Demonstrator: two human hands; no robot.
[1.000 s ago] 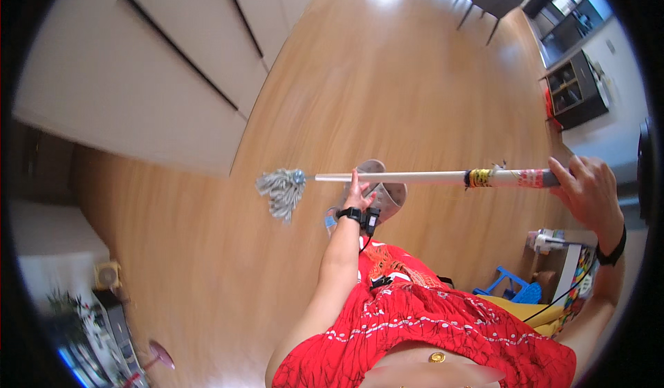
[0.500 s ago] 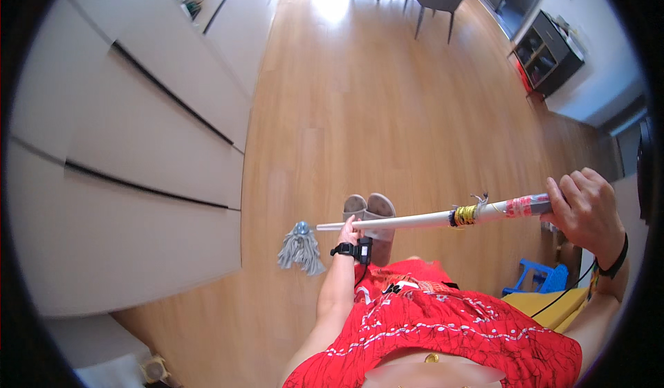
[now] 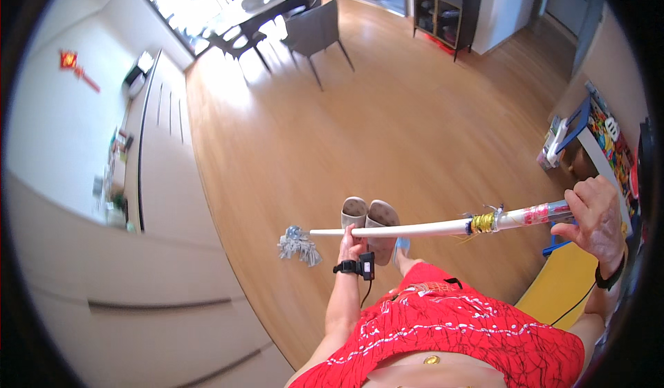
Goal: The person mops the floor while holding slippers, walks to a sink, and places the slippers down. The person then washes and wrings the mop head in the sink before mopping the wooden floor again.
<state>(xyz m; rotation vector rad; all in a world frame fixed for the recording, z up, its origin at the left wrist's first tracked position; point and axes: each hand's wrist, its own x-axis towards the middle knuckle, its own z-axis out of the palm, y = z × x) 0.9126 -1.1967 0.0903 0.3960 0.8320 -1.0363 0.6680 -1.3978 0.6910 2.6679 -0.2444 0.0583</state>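
A long white mop handle (image 3: 429,229) lies across in front of me, bound with yellow cord and red-and-clear tape. Its grey strand mop head (image 3: 300,247) is at the left end. Closed round the taped right end is my right hand (image 3: 596,216). My left hand (image 3: 351,244) grips the handle near its left end, the thumb over it. Right beside that hand appears a pair of beige slide slippers (image 3: 382,215), partly behind the handle; whether those fingers hold them too is hidden. A foot in a light blue slipper (image 3: 401,248) shows below the handle.
Pale cabinets (image 3: 162,319) line the left side. Grey chairs (image 3: 319,32) and a table stand at the far end, with a dark glass-door cabinet (image 3: 443,14) farther right. Near my right side are a yellow surface (image 3: 560,281) and a bin of colourful items (image 3: 612,135).
My view has turned rightward and lifted, bringing the dining table and right-hand bin into sight. Both hands keep their hold on the mop; the beige slippers stay beside my left hand.
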